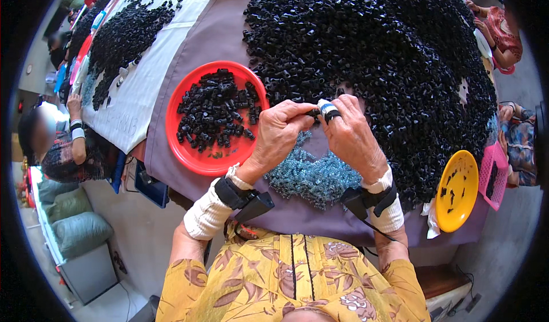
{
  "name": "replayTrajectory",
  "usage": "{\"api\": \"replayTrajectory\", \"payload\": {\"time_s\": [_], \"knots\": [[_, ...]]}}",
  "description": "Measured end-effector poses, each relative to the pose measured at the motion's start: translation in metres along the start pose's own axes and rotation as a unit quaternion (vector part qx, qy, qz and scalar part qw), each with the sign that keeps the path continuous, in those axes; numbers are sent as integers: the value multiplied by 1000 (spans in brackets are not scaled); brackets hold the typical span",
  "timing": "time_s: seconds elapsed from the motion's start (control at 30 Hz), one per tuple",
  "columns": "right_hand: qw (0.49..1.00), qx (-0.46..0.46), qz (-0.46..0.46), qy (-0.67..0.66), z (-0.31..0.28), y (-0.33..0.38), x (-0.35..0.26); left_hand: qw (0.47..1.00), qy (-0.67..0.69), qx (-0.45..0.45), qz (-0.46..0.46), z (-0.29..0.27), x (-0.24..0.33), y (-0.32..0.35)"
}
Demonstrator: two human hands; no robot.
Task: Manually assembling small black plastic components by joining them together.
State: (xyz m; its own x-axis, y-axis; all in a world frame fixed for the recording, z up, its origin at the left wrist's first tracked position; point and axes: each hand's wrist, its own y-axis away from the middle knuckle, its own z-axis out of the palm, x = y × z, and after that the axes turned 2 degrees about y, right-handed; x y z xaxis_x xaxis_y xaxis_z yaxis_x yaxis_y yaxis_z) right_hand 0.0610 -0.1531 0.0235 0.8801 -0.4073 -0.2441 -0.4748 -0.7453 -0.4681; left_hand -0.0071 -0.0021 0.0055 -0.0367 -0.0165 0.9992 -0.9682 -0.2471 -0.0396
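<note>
Over the purple-clothed surface (200, 45), I had both hands nearly together, fingertip to fingertip, around a small black part (313, 112). The left hand (279, 126) pinched it between thumb and forefinger; the right hand (351, 136) met its other end, but I couldn't tell how firmly, since the wrapped fingertip hid the thumb's contact. Such a tip grip probably suited so tiny a piece, leaving its ends reachable, and the wrap (327, 110) likely spared the skin from rubbing.

Pale blue springs (311, 179) lay heaped just below the hands, nearest the body, I judged, because small tangled coils were easiest picked from close by. A large black heap (372, 48) spread ahead and to the right, within reach. The red basin (173, 113) sat beside the left hand, its raised rim apparently keeping its black pieces (211, 108) separate from the heap.
</note>
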Motion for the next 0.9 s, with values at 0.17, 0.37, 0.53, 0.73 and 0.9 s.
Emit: {"api": "replayTrajectory", "payload": {"time_s": [0.17, 0.37, 0.53, 0.73, 0.9], "knots": [[999, -14, -30, 23, 2, 1, 2, 998, -54, -1, 15, -2, 3, 2], [999, -40, -35, 11, 4, 2, 4, 995, -90, 1, 34, -2, -2, 1], [999, -33, -25, -17, 10, 4, 6, 995, -88, 7, 36, -2, -2, 3], [1000, -20, -14, 10, 6, -1, 7, 1000, -8, -2, -24, -3, 0, 1], [999, -18, -21, 35, 4, 0, 6, 996, 41, -27, -75, -4, 3, 1]]}}
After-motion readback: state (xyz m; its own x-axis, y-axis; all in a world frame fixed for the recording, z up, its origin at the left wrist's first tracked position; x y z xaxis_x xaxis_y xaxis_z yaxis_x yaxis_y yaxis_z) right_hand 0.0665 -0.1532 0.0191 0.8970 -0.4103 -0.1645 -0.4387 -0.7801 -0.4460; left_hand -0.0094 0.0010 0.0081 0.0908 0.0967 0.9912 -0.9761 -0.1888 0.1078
